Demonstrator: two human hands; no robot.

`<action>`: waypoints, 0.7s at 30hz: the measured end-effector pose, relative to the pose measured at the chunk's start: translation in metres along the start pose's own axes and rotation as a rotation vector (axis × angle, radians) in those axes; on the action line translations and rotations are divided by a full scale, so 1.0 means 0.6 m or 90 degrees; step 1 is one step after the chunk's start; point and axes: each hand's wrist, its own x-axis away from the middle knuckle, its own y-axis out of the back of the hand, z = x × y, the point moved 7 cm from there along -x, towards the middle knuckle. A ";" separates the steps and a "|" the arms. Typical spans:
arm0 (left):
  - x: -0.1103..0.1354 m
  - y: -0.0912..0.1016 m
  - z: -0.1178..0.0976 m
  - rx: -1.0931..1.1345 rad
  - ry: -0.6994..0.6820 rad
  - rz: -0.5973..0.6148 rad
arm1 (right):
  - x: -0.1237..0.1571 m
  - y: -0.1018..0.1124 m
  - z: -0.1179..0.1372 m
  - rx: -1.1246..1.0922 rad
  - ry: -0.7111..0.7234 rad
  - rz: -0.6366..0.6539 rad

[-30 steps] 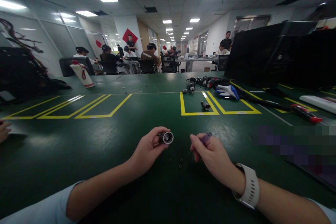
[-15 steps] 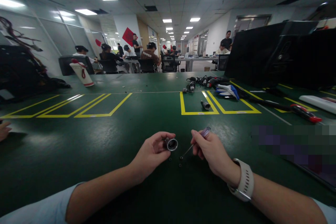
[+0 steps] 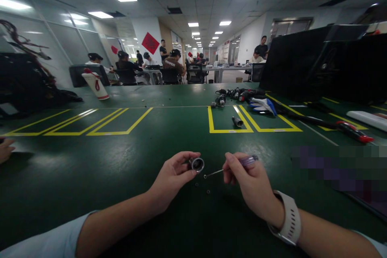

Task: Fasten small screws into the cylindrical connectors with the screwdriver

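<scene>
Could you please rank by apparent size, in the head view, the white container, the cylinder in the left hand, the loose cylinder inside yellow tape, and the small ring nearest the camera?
1. White container
2. Held cylinder and loose cylinder, unranked: the held one is nearer the camera and partly covered
3. Small ring

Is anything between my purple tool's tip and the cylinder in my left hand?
Nothing visible stands between the purple tool and the cylinder; two small dark rings lie nearer you, off that line.
</scene>
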 end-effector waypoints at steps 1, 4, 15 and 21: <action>0.000 0.000 0.001 0.004 -0.002 -0.001 | 0.002 0.002 0.009 0.005 0.038 -0.004; 0.001 0.000 0.004 0.018 -0.002 -0.003 | 0.010 -0.004 0.035 0.069 0.132 0.015; 0.002 -0.003 -0.001 0.048 0.006 -0.051 | 0.032 -0.050 0.059 0.230 0.299 0.157; -0.004 -0.007 0.002 0.063 0.020 -0.094 | 0.037 -0.055 0.059 0.257 0.317 0.186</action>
